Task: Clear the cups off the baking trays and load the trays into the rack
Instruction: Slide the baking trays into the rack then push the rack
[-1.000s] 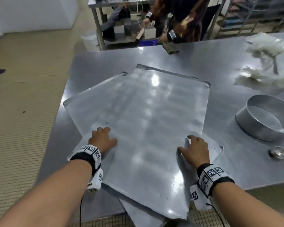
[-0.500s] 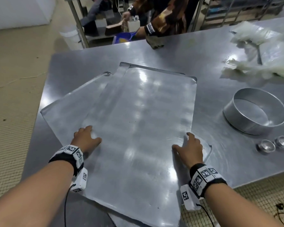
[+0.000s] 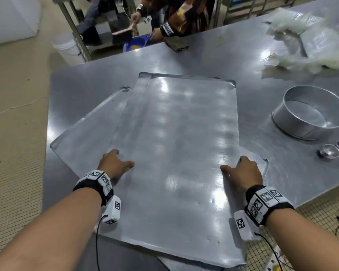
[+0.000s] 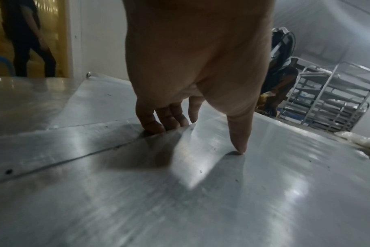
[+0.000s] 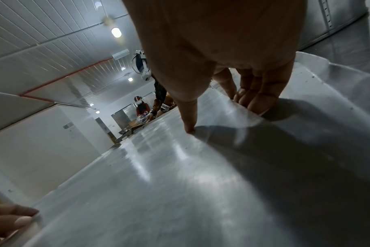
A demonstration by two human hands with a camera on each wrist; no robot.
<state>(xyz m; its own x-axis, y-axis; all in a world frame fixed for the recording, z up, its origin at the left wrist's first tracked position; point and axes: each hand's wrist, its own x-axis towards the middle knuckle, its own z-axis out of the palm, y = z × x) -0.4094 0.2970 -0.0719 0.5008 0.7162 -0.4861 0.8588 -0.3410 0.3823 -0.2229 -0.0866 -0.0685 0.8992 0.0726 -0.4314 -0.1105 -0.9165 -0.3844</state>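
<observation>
A large flat metal baking tray, the top tray (image 3: 184, 143), lies on a loose pile of trays on the steel table (image 3: 86, 85), its near end jutting past the table's front edge. My left hand (image 3: 121, 159) grips its left edge, thumb on top and fingers curled under, as the left wrist view shows (image 4: 203, 138). My right hand (image 3: 237, 165) grips the right edge the same way (image 5: 222, 118). A lower tray (image 3: 82, 137) sticks out askew to the left. Two small metal cups (image 3: 329, 151) stand on the table to the right, off the trays.
A round metal cake pan (image 3: 309, 112) sits right of the trays, with crumpled plastic bags (image 3: 305, 40) behind it. Another person (image 3: 180, 16) works at the table's far edge. A tall tray rack (image 4: 332, 97) stands beyond the table. A white bucket (image 3: 67, 45) is on the floor.
Both hands keep their hold on the top tray's sides. The tray now lies squarer to me over the ones below, and my view has swung so the two cups show at right.
</observation>
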